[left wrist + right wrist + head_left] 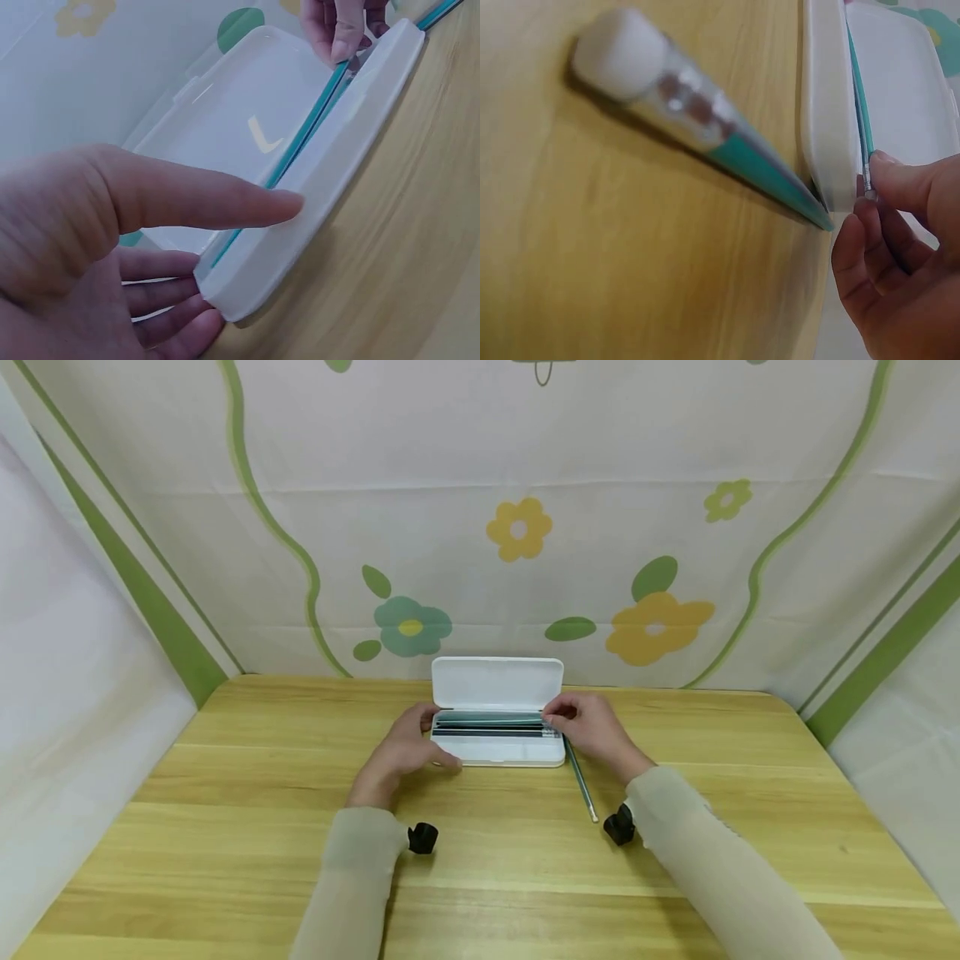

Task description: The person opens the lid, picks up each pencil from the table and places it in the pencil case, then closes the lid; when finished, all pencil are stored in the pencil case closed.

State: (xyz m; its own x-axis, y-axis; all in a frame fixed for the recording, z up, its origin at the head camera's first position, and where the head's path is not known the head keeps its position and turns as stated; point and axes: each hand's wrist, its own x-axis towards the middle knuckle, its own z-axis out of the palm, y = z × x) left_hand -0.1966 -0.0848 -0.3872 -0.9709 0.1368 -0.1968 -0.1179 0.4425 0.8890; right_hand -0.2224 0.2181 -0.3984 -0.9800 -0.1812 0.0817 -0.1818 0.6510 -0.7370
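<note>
A white pencil case (502,752) lies open, its lid (497,683) raised at the back. Several dark and green pencils (487,732) lie lengthwise inside. My left hand (405,746) holds the case's left end, thumb over the front rim and fingers round the end. At the right end, my right hand (592,727) pinches a green pencil (861,112) by its eraser end between thumb and fingers. This pencil runs along the inside of the case. Another green pencil (580,781) lies on the table by the case's right corner, its white eraser (621,56) towards me.
The wooden table (480,893) ends at a hanging cloth (375,527) with printed flowers, close behind the case lid. Cloth also hangs on the left and right. A small black wrist camera (423,838) sits on the left sleeve, another camera (619,825) on the right.
</note>
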